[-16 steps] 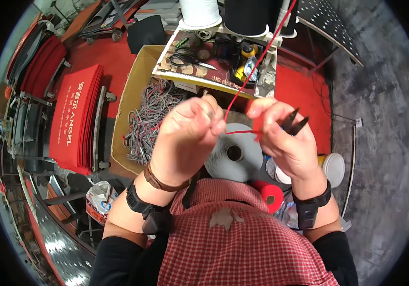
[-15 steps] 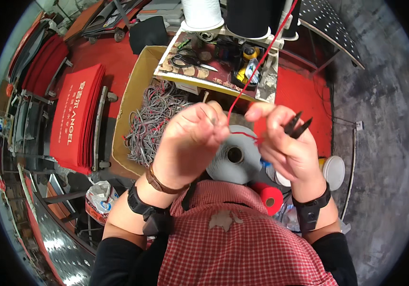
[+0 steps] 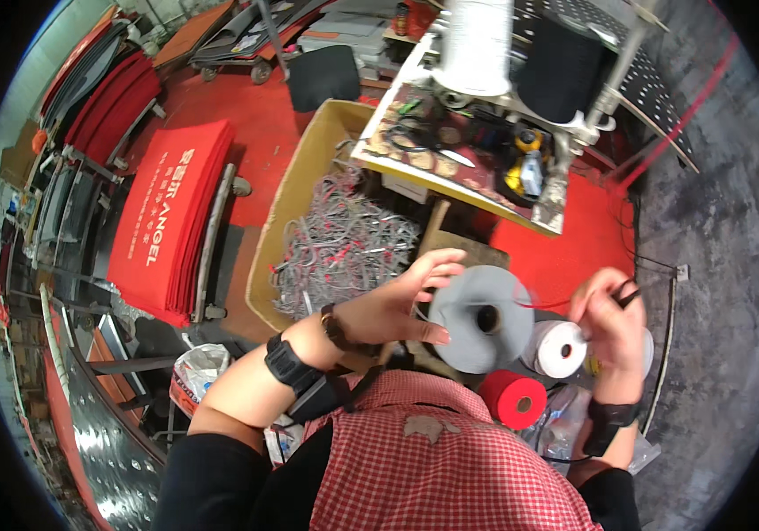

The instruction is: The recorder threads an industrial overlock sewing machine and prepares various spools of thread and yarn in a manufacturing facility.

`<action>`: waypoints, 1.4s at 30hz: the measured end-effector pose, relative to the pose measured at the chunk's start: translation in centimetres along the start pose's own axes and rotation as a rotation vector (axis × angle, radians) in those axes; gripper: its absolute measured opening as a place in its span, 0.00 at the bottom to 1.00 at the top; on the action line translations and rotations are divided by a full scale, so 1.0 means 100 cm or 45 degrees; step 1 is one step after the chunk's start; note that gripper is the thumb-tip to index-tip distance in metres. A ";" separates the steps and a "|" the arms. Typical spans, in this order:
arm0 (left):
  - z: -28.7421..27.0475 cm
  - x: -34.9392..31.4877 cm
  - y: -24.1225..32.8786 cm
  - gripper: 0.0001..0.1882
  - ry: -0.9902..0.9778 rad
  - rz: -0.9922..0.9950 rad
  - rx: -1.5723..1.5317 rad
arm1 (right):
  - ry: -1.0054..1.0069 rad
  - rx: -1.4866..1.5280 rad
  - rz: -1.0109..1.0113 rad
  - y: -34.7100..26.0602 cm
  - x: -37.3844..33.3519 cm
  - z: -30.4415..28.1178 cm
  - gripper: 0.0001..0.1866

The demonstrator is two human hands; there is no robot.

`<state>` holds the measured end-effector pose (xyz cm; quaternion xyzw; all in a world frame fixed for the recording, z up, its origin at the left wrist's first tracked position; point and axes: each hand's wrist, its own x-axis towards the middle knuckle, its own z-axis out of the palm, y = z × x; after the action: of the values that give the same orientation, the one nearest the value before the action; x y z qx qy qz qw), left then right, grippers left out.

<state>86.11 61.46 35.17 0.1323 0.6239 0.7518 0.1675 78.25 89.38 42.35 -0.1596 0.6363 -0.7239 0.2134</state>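
Observation:
My left hand (image 3: 410,301) is open with fingers spread, its thumb over the near left edge of a grey cone of thread (image 3: 459,323). Whether it touches the cone I cannot tell. To the right, my right hand (image 3: 611,314) is closed around black thread snips (image 3: 627,294), whose blades are mostly hidden and blurred. A red thread (image 3: 549,304) stretches from the right fingers toward the cone. Another blurred stretch of red thread (image 3: 685,115) slants through the upper right.
A cardboard box (image 3: 284,208) holds many grey and red cords (image 3: 344,243). Beyond it, a small worktable (image 3: 450,188) carries scissors (image 3: 428,149), a yellow tool (image 3: 525,168) and large white (image 3: 477,49) and black thread cones (image 3: 561,71). Red (image 3: 512,398) and white rolls (image 3: 559,350) stand near my apron.
My left hand has opened out of a pinch and dropped toward the grey cone. My right hand has moved right and lower, still with the snips. The whole view has shifted.

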 end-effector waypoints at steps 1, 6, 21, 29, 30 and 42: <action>-0.022 -0.019 -0.016 0.40 0.055 0.031 0.302 | 0.333 -0.361 -0.053 0.001 0.004 -0.003 0.07; -0.138 -0.155 -0.110 0.33 -0.090 -0.648 0.683 | 1.625 -1.297 0.079 0.069 -0.085 -0.070 0.14; -0.240 -0.469 -0.116 0.37 0.198 -1.761 0.073 | 0.275 -1.463 -0.042 0.219 0.106 0.260 0.16; -0.386 -0.599 -0.195 0.36 -0.186 -1.826 0.808 | -0.060 -1.700 0.351 0.285 0.273 0.387 0.15; -0.426 -0.550 -0.140 0.35 -0.133 -2.028 0.617 | -0.038 -1.694 0.495 0.289 0.284 0.381 0.14; -0.713 -0.477 -0.099 0.43 0.609 -1.795 0.777 | -0.171 -1.624 0.933 0.345 0.419 0.413 0.15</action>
<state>101.22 -20.56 12.62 -0.4174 0.7575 0.2735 0.4209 66.68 29.30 12.25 -0.0737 0.9316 -0.0844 0.3458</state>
